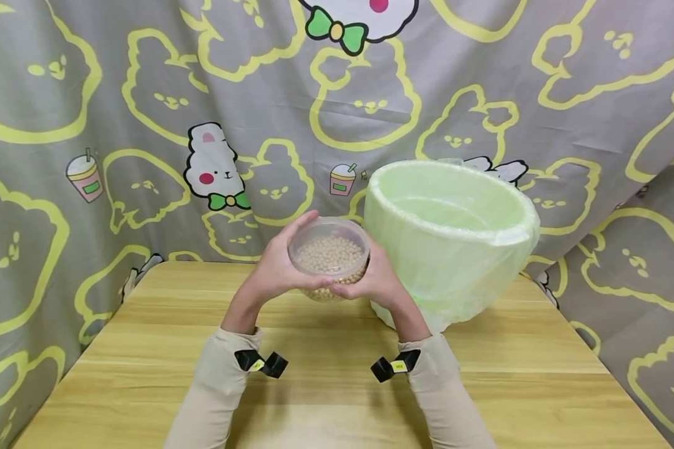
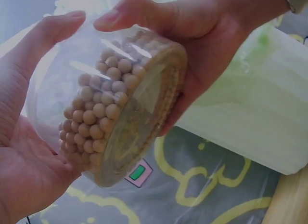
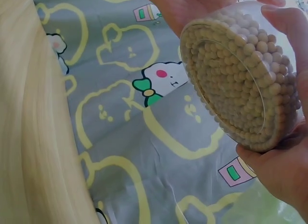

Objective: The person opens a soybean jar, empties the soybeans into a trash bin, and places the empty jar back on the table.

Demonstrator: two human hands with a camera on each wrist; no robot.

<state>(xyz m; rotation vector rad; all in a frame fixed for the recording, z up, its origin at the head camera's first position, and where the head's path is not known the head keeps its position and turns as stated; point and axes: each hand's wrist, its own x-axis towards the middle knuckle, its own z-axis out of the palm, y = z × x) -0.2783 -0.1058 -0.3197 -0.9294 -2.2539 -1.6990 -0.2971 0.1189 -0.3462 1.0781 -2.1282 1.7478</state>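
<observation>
Both hands hold a round clear plastic tub (image 1: 330,249) raised above the table. Many small beige balls (image 2: 94,118) lie inside it, and in the right wrist view they cover its clear base (image 3: 226,84). My left hand (image 1: 275,262) grips the left side, its thumb across the near wall. On the opposite side, my right hand (image 1: 377,274) grips the tub in the same way, and the two thumb tips come close together at the front. The tub's top faces up in the head view; whether a lid covers it I cannot tell.
A large pale green bucket (image 1: 455,268), wrapped in translucent plastic, stands on the wooden table (image 1: 326,386) just right of and behind the right hand. Its wide mouth opens upward. A grey curtain (image 1: 292,112) with yellow cartoon outlines hangs behind the table.
</observation>
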